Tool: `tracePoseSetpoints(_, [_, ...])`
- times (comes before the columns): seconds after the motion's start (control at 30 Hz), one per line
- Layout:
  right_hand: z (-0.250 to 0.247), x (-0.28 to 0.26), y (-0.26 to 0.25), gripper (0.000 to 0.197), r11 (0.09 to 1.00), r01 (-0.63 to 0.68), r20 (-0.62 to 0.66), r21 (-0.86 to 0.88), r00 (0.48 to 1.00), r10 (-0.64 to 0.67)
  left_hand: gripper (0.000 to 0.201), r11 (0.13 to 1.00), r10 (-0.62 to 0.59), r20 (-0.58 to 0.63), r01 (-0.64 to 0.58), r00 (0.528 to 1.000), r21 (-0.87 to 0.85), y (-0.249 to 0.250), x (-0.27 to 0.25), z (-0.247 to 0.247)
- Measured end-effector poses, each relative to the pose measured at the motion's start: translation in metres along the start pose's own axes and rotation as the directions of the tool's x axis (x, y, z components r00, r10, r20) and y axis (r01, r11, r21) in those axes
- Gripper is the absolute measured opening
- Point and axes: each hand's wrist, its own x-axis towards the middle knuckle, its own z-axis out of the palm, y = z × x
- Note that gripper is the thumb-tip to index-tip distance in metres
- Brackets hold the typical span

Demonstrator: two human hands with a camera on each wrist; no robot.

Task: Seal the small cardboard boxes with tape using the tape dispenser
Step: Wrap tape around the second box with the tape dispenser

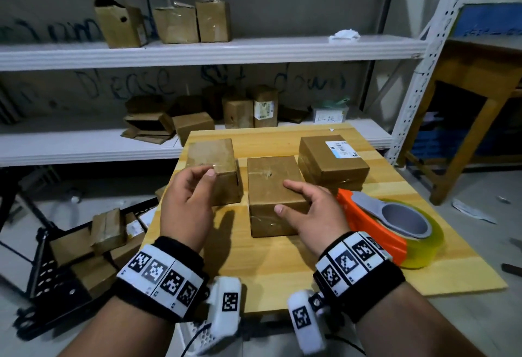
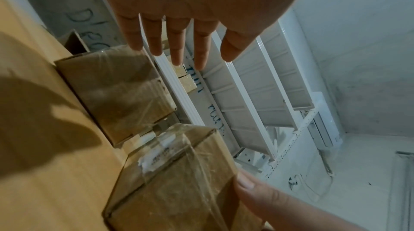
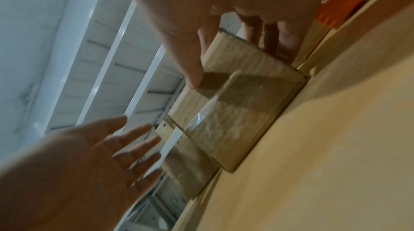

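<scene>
Three taped brown cardboard boxes stand on the wooden table [image 1: 282, 272]. My right hand [image 1: 283, 197] grips the middle box [image 1: 271, 175] at its near right corner, thumb on the front face, fingers over the top and right side; the right wrist view shows this hand [image 3: 237, 61] and box [image 3: 235, 111] too. My left hand [image 1: 203, 175] hovers with relaxed fingers at the near corner of the left box [image 1: 217, 156], holding nothing; its fingers [image 2: 179, 43] are spread above that box [image 2: 116, 96]. The orange tape dispenser [image 1: 389, 229] lies right of my right hand.
A third box [image 1: 333, 161] with a white label stands at the table's back right. White metal shelves [image 1: 197, 51] behind hold several more boxes. A black rack with boxes [image 1: 93, 246] sits on the floor at left, a wooden desk [image 1: 480, 74] at right.
</scene>
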Motion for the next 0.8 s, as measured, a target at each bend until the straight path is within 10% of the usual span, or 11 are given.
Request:
tracePoseSetpoints(0.47, [0.016,0.046,-0.008,0.053,0.988,-0.101,0.025,0.114,0.995,0.099,0.035,0.985,-0.168,0.13,0.171,0.977,-0.019,-0.024,0.031,-0.017])
tracePoseSetpoints(0.63, [0.024,0.054,-0.016,0.054,0.971,-0.112,0.059,0.209,0.993,0.102,0.076,0.982,-0.175,0.168,0.184,0.97,-0.037,-0.036,0.037,-0.017])
tracePoseSetpoints(0.8, [0.032,0.06,-0.019,0.061,0.964,-0.121,0.093,0.236,0.99,0.102,0.039,0.965,-0.258,0.139,0.249,0.956,0.081,-0.042,0.053,-0.03])
